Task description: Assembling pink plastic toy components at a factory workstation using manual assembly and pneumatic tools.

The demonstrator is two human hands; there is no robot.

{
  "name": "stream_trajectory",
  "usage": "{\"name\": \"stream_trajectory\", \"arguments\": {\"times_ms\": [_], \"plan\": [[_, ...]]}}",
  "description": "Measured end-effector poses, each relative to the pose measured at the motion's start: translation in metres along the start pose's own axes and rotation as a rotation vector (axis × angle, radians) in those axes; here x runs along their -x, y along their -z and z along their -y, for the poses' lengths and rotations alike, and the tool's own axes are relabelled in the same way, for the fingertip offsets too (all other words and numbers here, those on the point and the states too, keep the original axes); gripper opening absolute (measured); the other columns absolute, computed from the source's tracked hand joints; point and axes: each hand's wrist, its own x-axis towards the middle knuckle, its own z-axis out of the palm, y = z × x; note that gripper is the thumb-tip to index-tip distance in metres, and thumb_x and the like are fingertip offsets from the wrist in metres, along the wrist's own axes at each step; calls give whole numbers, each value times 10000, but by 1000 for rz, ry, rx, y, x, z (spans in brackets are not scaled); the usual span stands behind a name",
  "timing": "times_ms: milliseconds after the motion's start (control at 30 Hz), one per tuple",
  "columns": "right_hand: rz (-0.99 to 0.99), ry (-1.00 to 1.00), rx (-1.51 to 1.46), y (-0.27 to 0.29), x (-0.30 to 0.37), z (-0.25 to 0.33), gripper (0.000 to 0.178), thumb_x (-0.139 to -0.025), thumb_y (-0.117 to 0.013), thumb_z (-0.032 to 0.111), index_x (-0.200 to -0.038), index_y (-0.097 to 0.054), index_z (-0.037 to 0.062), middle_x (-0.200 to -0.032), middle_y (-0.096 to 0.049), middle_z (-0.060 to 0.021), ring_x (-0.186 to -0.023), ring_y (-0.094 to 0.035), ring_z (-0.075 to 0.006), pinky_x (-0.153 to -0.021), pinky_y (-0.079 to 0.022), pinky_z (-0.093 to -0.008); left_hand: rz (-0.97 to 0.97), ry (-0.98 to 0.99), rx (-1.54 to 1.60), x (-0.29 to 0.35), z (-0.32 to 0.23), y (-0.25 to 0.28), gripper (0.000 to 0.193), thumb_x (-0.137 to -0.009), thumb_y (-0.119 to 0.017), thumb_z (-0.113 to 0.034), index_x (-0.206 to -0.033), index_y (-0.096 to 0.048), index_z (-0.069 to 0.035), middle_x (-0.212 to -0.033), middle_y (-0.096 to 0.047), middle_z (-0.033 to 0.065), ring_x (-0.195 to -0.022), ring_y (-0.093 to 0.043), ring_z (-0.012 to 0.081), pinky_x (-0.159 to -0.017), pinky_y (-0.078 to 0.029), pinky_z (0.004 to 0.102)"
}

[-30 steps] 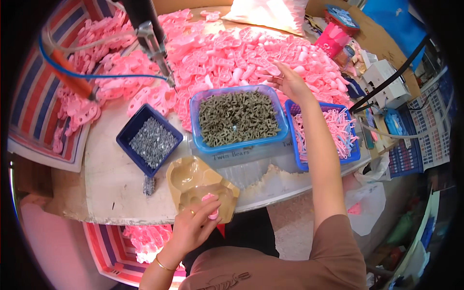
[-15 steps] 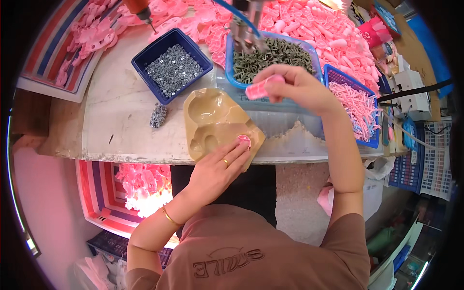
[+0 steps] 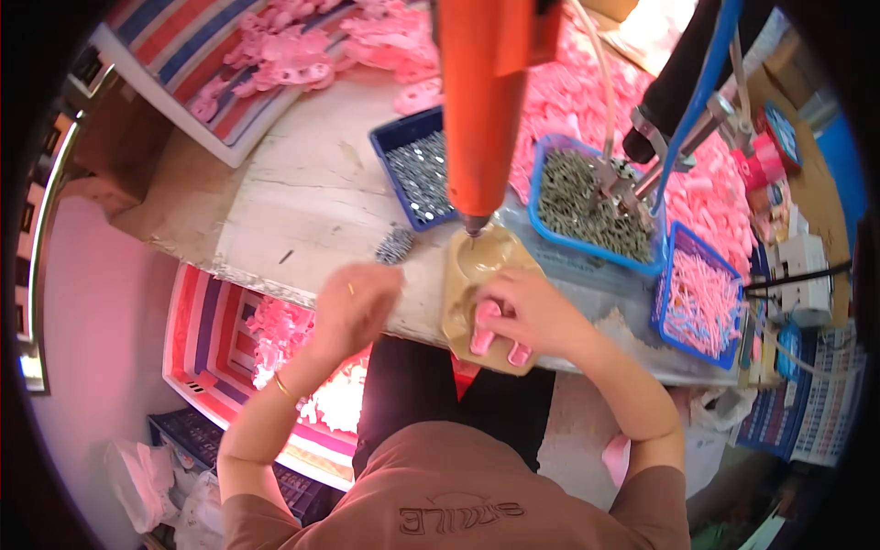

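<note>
A tan moulded fixture (image 3: 451, 316) with rounded hollows lies at the table's front edge. My right hand (image 3: 532, 316) is on its near part, fingers closed round a pink plastic part (image 3: 486, 328); another bit of pink plastic (image 3: 520, 354) shows below the fingers. My left hand (image 3: 356, 307), smeared by motion, is left of the fixture, just below a small clump of metal screws (image 3: 395, 246). Whether it holds anything is hidden. Over the fixture's far hollow hangs an orange power screwdriver (image 3: 486, 110), its bit pointing down.
A dark blue tray (image 3: 390, 174) of small metal pieces stands behind the clump. Right of the screwdriver are a light blue bin (image 3: 596, 257) of grey-green parts and a blue basket (image 3: 658, 307) of thin pink strips. Pink parts (image 3: 706, 197) heap behind; a metal arm (image 3: 683, 151) reaches over the bin.
My right hand has come down from beside the bin onto the fixture with the pink part. My left hand has left the fixture, moving left. The view has shifted, and the screwdriver appears over the fixture.
</note>
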Motion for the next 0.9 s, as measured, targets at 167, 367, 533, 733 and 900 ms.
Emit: {"name": "stream_trajectory", "arguments": {"times_ms": [167,367,533,733,900], "plan": [[-92,71,363,-3,4,14,323,-841,-689,228,-1127,-619,95,-926,-557,-138,-777,-638,-307,-706,-506,-386,-176,304,-13,-77,108,14,188,-928,-609,-149,-1067,-645,-27,-1026,-669,147,-1009,-618,315,-887,-473,384],[-61,-62,305,12,16,32,372,-852,-698,239,-1187,-619,98,-967,-603,-140,-796,-638,-318,-697,-519,-391,-57,82,-434,-205,223,-4,272,-882,-582,-161,-1137,-636,-84,-1451,-434,142,-1272,-460,347,-1039,-406,422],[-54,-187,137,10,30,19,301,-853,-702,200,-1128,-656,86,-928,-633,-132,-804,-659,-298,-698,-525,-369,152,233,-571,-275,245,-16,416,-893,-550,-150,-1306,-582,-116,-1530,-344,127,-1394,-324,365,-1121,-332,458],[-101,-177,66,8,25,17,253,-855,-678,128,-1099,-660,62,-850,-672,-118,-743,-668,-241,-683,-528,-332,184,-78,-663,-244,262,13,301,-872,-579,-130,-1165,-637,-96,-1334,-529,162,-1252,-478,337,-1054,-405,431],[-143,-206,59,11,21,20,216,-869,-671,150,-1058,-678,47,-860,-674,-137,-733,-665,-238,-682,-526,-326,100,-179,-494,-172,227,45,271,-880,-618,-128,-1144,-644,-73,-1297,-546,133,-1173,-540,333,-953,-475,418]]}}
